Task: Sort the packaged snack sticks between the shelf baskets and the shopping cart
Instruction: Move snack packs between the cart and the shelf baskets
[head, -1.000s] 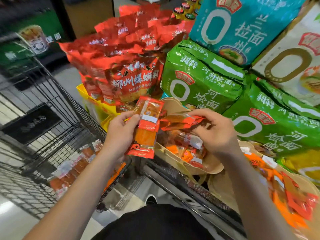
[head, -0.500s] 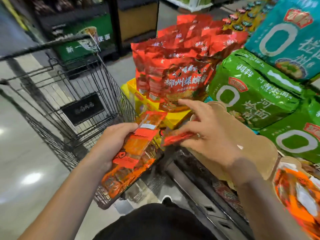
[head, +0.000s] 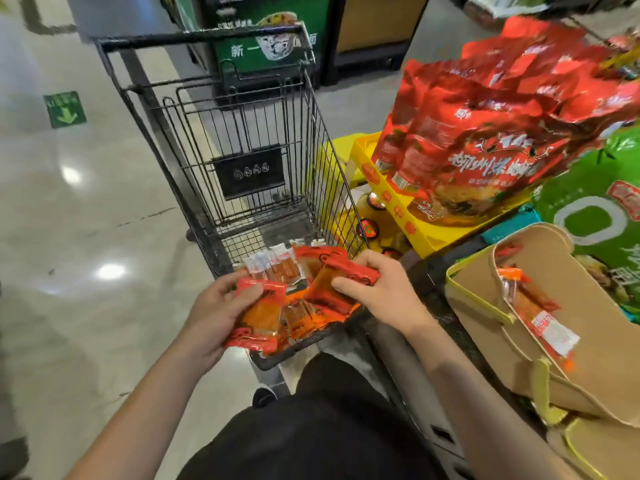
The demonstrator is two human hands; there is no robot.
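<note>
Snack sticks (head: 258, 320): flat glossy packs | hands (head: 375, 299) gripping | wire cart (head: 242, 140)

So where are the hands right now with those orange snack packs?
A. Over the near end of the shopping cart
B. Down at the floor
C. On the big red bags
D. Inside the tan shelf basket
A: the left hand and the right hand each grip orange snack packs over the near end of the shopping cart, where more packs lie.
</note>
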